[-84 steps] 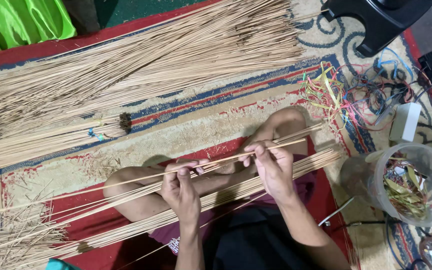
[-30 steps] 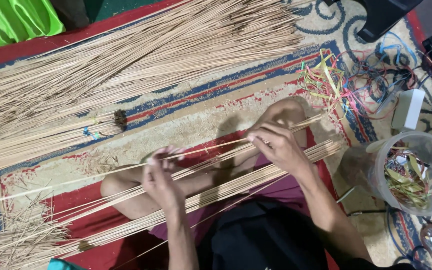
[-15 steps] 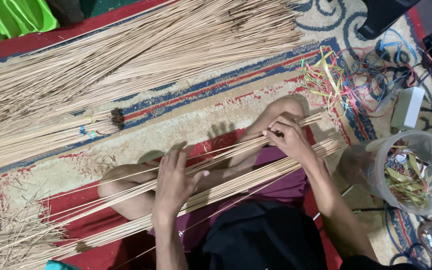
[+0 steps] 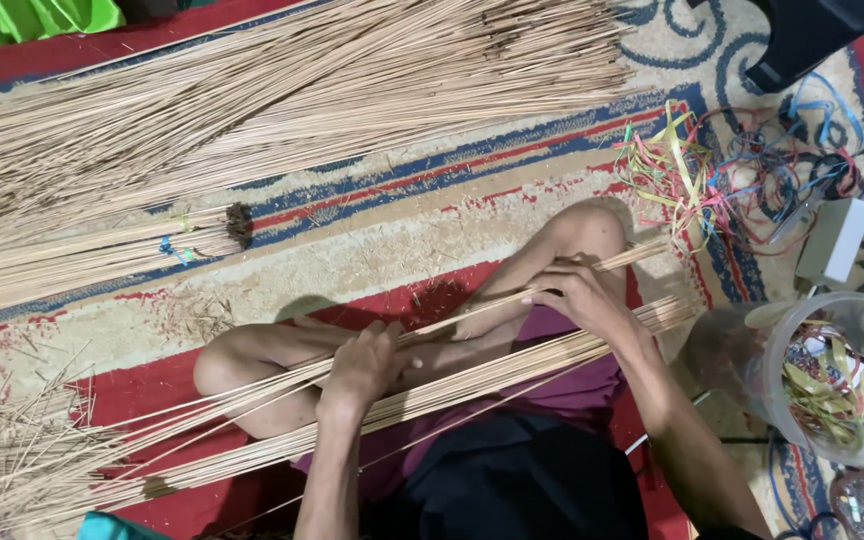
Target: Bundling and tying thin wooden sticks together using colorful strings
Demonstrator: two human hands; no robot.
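A loose heap of sticks point(image 4: 252, 110) fills the top of the view from the left edge almost to the right, its far ends ragged against the patterned rug point(image 4: 372, 240). Below it at the left edge lies a tied bundle point(image 4: 92, 255), its dark butt end pointing right and stopping short of the bare cream band of rug, the widest open strip in view. At the lower left corner, stick scraps point(image 4: 12, 450) spread over the red border.

The person sits on the rug with crossed bare legs, and two lap bundles point(image 4: 512, 365) slant across them from lower left to upper right. The left hand point(image 4: 367, 365) lies on top of the upper bundle near the left knee point(image 4: 222, 365), fingers curled down over the sticks and pressing them; whether they close fully round them I cannot tell. The right hand point(image 4: 582, 295) grips the same upper bundle near its right end, fingers wrapped over the sticks just beside the right knee point(image 4: 582, 230).

The bundles' tips end close to a tangle of coloured strips point(image 4: 692, 170). Right of that lies a white box point(image 4: 832, 240), and below it a clear tub point(image 4: 842, 375) holding more strips stands near the right elbow, crowding that edge. A dark stool point(image 4: 812, 35) sits in the top right corner.
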